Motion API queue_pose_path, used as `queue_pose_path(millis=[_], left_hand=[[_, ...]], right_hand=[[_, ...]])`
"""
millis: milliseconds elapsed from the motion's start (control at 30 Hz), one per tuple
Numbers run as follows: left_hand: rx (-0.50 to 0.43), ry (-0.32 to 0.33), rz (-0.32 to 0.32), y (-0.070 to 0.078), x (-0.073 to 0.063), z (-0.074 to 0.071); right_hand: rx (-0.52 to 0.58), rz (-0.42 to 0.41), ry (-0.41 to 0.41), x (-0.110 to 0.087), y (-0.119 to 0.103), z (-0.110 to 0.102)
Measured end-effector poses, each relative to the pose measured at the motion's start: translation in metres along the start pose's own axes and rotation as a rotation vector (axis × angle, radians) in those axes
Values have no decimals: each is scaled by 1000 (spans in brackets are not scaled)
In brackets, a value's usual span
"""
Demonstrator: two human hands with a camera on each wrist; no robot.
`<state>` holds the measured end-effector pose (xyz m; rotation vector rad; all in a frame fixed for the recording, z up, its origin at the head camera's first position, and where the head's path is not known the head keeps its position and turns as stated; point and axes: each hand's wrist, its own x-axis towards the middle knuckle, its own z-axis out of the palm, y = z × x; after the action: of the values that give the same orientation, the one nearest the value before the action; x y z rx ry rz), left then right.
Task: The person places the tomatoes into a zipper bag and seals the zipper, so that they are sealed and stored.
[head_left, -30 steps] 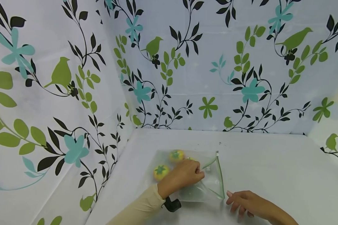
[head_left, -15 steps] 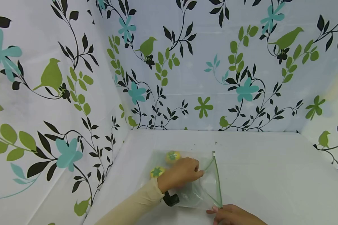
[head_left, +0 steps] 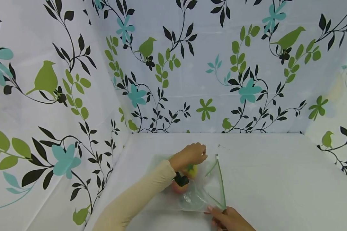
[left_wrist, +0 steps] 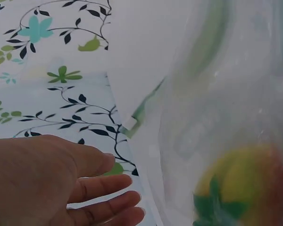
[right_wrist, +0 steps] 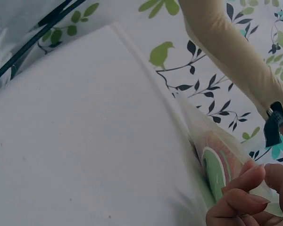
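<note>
A clear plastic zip bag [head_left: 193,197] with a green zip edge [head_left: 222,184] lies on the table, its mouth gaping to the right. Inside are round yellow-and-red fruits with green leaf tops; one fruit [head_left: 192,170] shows beside another redder fruit [head_left: 179,188], and my left arm hides the rest. My left hand [head_left: 191,154] is over the bag's far part; in the left wrist view its fingers [left_wrist: 106,186] are loosely extended and hold nothing, with a blurred fruit [left_wrist: 245,183] to their right. My right hand [head_left: 229,219] pinches the bag's near right corner.
The white table [head_left: 263,179] spreads out to the right of the bag. A patterned cloth [head_left: 167,106] stands behind it and along both sides. A black wrist camera [head_left: 181,179] sits at the left cuff.
My right hand has come in from the right and taken hold of the bag's near corner. My left hand has let go of the bag's upper lip and moved away toward the back.
</note>
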<state>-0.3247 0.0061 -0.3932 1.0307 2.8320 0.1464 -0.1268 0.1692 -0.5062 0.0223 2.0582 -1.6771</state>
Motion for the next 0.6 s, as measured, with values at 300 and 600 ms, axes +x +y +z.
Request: queue_pose_path(millis=[300,600], left_hand=[[12,-266,-32,-12,48,8],[-61,-285,84,-26,66,19]], right_hand=[[18,51,136,0,1,11],[13,27,190,-6,3,4]])
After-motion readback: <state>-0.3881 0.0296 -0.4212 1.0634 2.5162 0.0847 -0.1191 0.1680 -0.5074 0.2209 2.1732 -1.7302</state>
